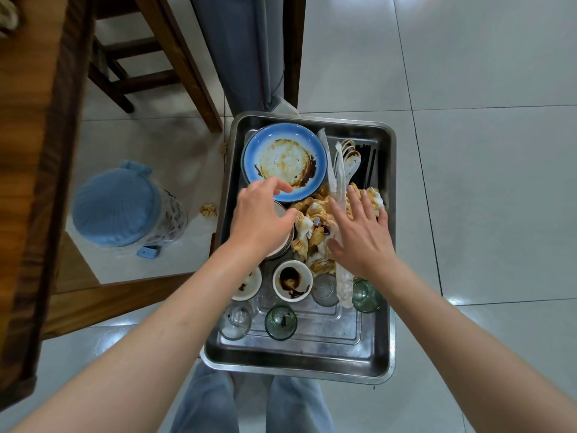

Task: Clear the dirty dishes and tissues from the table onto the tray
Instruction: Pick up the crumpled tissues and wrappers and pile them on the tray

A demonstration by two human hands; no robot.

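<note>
Grey tiled floor; wooden table (37, 170) at the left edge, bin (121, 204) below it. The steel tray (299, 364) sits low before the person, already loaded.

Right hand (359, 232) lies flat, fingers straight, pressing the stained tissues (315, 220). Left hand (265, 217) is curled over a bowl stack (285, 242) (whether it grips cannot be told).

Beyond the left hand: sauce-smeared blue plate (284, 160). Nearer the wrists: sauce cups (292, 281), glasses (281, 321).

Risk: a forearm withdrawn carelessly could topple the glasses; loose tissues may spill, as scraps (208, 210) on the floor suggest.
</note>
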